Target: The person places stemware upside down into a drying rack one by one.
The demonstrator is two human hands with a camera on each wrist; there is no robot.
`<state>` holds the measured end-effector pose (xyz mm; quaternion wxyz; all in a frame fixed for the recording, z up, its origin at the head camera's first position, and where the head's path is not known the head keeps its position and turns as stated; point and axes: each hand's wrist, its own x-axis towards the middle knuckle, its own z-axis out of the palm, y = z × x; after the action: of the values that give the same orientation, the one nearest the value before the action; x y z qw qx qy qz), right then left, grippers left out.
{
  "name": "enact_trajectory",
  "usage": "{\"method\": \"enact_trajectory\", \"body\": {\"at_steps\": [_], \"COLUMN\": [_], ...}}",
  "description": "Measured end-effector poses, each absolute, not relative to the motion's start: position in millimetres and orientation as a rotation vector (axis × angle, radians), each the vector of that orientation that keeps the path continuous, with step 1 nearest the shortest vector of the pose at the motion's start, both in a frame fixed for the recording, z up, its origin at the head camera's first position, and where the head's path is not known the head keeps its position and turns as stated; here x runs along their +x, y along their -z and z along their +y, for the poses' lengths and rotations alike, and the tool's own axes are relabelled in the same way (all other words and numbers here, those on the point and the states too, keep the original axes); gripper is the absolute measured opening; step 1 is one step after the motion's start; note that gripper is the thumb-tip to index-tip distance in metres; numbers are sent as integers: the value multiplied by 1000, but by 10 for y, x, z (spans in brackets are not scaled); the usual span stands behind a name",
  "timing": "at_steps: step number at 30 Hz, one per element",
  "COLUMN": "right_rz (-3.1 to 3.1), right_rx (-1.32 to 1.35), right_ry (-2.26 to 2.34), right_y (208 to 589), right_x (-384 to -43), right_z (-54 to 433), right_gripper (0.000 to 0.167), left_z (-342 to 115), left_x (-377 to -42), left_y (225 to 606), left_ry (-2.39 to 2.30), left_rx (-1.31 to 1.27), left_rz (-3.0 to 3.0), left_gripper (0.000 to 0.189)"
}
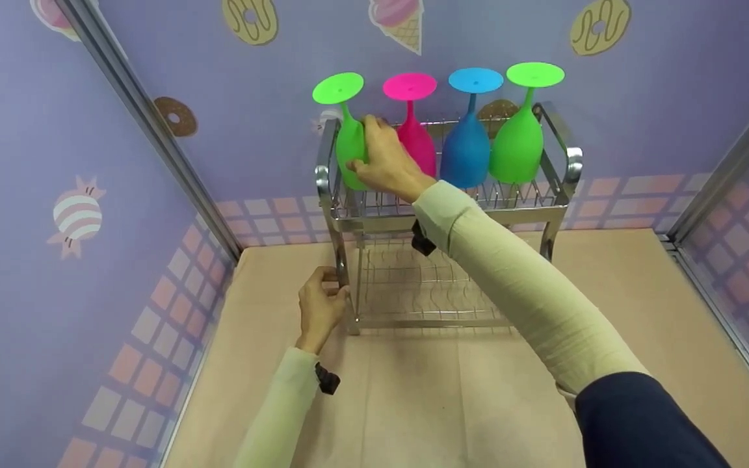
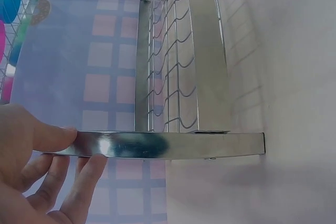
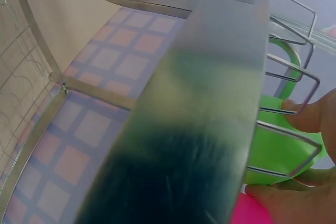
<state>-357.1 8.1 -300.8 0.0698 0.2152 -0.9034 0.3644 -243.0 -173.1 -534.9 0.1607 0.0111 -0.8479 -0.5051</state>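
Observation:
A two-tier metal dish rack stands against the back wall. Upside down in its top tier are several plastic wine glasses: a green one at the left end, then pink, blue and another green. My right hand grips the bowl of the left green glass; in the right wrist view thumb and fingers lie around the green bowl, behind the rack's wire loops. Lower down, my left hand pinches the rack's left front leg between thumb and fingers.
The lower tier of wavy wires holds no dishes. A beige cloth covers the table. Purple patterned walls enclose the back and both sides, with metal posts at the corners.

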Motion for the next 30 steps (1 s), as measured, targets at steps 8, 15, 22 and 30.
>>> {"method": "enact_trajectory", "body": {"at_steps": [8, 15, 22, 30], "right_rz": [-2749, -2758, -2761, -2676], "right_rx": [634, 557, 574, 746], "right_ry": [-1028, -1010, -1032, -1007], "right_y": [3059, 3041, 2995, 2897], "right_x": [-3540, -3526, -3423, -3122], "right_z": [18, -53, -40, 239], "right_gripper": [71, 69, 69, 70], "left_z": [-1739, -1751, -1811, -1924], "left_x": [-2420, -2400, -2371, -2344], "left_y": [5368, 5359, 5357, 5189], "left_ry": [1444, 1405, 1393, 1326], "left_rx": [40, 46, 7, -57], "left_rz": [-2431, -2429, -2426, -2511], "left_gripper": [34, 34, 32, 36]}}
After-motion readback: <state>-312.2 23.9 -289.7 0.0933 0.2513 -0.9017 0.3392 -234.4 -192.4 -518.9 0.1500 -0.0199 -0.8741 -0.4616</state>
